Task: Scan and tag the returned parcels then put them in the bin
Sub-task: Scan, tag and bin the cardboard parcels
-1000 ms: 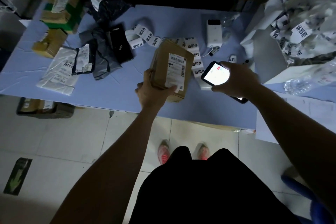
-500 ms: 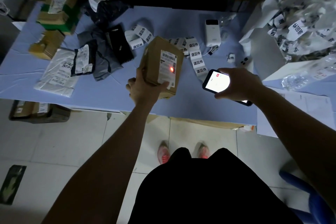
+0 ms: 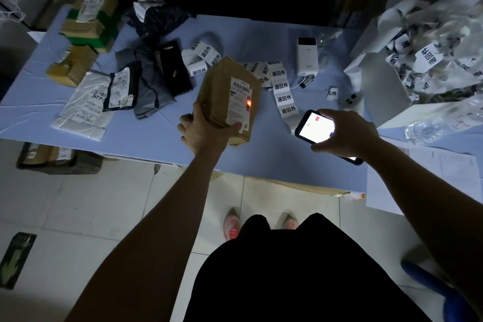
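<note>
Brown parcel (image 3: 222, 91) held tilted over the table (image 3: 261, 154), a red dot glowing on its shipping label (image 3: 239, 102).
Left hand (image 3: 206, 133) curls under its lower end, thumb across the label side; right hand (image 3: 347, 133) grips a lit phone (image 3: 315, 128) just beside it. On the pale blue table in a dim room lie a strip of printed tags (image 3: 283, 97), dark mailer bags (image 3: 154, 78), stacked boxes (image 3: 88, 26) and a white device (image 3: 307, 56); crumpled paper (image 3: 423, 55) heaps at right.
</note>
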Action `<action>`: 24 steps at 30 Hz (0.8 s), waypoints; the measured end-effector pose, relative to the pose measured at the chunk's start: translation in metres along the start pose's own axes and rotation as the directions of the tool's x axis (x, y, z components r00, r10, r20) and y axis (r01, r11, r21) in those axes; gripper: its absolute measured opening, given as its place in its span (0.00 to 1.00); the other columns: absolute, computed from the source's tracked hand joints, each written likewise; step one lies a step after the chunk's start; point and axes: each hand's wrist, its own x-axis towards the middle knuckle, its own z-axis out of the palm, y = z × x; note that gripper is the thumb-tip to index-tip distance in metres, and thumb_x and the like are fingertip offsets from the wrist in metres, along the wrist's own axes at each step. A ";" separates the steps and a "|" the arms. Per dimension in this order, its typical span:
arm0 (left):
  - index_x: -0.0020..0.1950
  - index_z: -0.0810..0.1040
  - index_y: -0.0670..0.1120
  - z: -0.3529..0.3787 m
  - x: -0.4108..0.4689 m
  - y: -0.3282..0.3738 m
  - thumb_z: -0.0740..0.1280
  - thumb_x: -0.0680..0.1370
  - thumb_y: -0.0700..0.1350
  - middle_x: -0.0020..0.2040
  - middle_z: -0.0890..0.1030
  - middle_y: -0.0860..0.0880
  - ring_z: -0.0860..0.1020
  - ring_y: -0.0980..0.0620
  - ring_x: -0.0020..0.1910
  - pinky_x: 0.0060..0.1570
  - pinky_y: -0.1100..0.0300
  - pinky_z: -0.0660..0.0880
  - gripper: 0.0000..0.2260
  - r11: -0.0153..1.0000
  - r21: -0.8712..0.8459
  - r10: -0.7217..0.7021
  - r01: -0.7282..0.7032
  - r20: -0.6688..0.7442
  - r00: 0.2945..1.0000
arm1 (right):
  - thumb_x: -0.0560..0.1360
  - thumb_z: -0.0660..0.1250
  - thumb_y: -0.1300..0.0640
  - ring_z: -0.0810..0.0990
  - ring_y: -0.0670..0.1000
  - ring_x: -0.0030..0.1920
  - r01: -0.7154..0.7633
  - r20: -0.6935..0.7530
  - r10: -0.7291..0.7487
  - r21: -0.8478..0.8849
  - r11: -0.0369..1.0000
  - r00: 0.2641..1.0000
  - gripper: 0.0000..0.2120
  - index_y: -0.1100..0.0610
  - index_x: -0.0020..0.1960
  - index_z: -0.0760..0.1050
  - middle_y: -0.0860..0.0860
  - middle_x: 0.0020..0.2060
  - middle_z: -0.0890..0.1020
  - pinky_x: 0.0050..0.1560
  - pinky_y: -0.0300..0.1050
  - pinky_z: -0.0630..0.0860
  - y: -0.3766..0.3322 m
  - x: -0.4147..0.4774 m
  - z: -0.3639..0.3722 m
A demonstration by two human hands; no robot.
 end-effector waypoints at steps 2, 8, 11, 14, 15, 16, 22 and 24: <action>0.70 0.67 0.54 0.001 0.002 0.004 0.81 0.57 0.65 0.64 0.70 0.43 0.69 0.39 0.63 0.59 0.43 0.72 0.46 1.000 -0.001 -0.021 0.021 -0.006 1.000 | 0.63 0.80 0.41 0.78 0.55 0.61 -0.016 0.028 0.015 0.027 1.000 1.000 0.43 0.47 0.73 0.68 0.49 0.63 0.80 0.59 0.59 0.78 0.009 0.004 0.000; 0.62 0.69 0.58 0.015 -0.007 0.012 0.78 0.59 0.70 0.56 0.80 0.51 0.80 0.48 0.54 0.45 0.56 0.80 0.38 0.968 -0.210 -0.090 0.138 0.222 0.971 | 0.61 0.80 0.41 0.80 0.57 0.54 -0.108 -0.056 0.115 0.116 0.987 0.992 0.36 0.53 0.64 0.75 0.55 0.55 0.81 0.52 0.56 0.81 0.044 0.024 0.028; 0.66 0.70 0.54 0.022 -0.014 0.018 0.76 0.64 0.70 0.55 0.78 0.53 0.79 0.47 0.54 0.37 0.63 0.73 0.37 0.968 -0.177 -0.129 0.180 0.265 0.956 | 0.63 0.81 0.41 0.82 0.58 0.55 -0.171 -0.087 0.189 0.183 0.968 0.978 0.36 0.54 0.64 0.74 0.55 0.55 0.83 0.53 0.55 0.82 0.055 0.035 0.051; 0.70 0.68 0.52 0.026 -0.017 0.019 0.74 0.67 0.69 0.55 0.76 0.53 0.78 0.45 0.56 0.46 0.56 0.76 0.38 0.975 -0.116 -0.157 0.192 0.257 0.954 | 0.64 0.79 0.39 0.80 0.59 0.59 -0.221 -0.062 0.236 0.190 0.957 0.970 0.38 0.52 0.68 0.71 0.55 0.58 0.81 0.56 0.57 0.80 0.063 0.049 0.071; 0.70 0.67 0.51 0.025 -0.018 0.021 0.74 0.68 0.69 0.56 0.76 0.52 0.78 0.44 0.56 0.48 0.53 0.77 0.38 0.976 -0.096 -0.165 0.195 0.252 0.954 | 0.65 0.78 0.38 0.80 0.60 0.59 -0.234 -0.053 0.246 0.179 0.956 0.968 0.38 0.52 0.68 0.71 0.56 0.59 0.80 0.57 0.58 0.80 0.064 0.054 0.075; 0.70 0.67 0.50 0.024 -0.019 0.024 0.74 0.69 0.68 0.57 0.77 0.51 0.78 0.43 0.57 0.51 0.50 0.78 0.37 0.980 -0.066 -0.165 0.186 0.239 0.957 | 0.65 0.77 0.38 0.79 0.60 0.60 -0.241 -0.053 0.252 0.161 0.957 0.966 0.38 0.53 0.68 0.70 0.56 0.59 0.79 0.57 0.58 0.79 0.065 0.060 0.079; 0.71 0.66 0.47 0.027 -0.026 0.051 0.71 0.75 0.59 0.62 0.74 0.41 0.74 0.39 0.61 0.60 0.43 0.71 0.30 0.977 0.213 -0.022 0.010 0.054 0.998 | 0.67 0.72 0.32 0.72 0.62 0.66 -0.278 -0.068 0.276 -0.015 0.961 0.959 0.41 0.55 0.70 0.68 0.58 0.63 0.74 0.60 0.57 0.73 0.066 0.077 0.086; 0.72 0.65 0.47 0.030 -0.021 0.059 0.70 0.75 0.57 0.62 0.74 0.41 0.72 0.39 0.61 0.59 0.44 0.71 0.30 0.970 0.242 0.011 -0.026 0.061 0.998 | 0.68 0.72 0.33 0.66 0.63 0.70 -0.253 -0.085 0.249 -0.040 0.967 0.965 0.42 0.57 0.72 0.65 0.60 0.68 0.69 0.64 0.58 0.69 0.060 0.085 0.082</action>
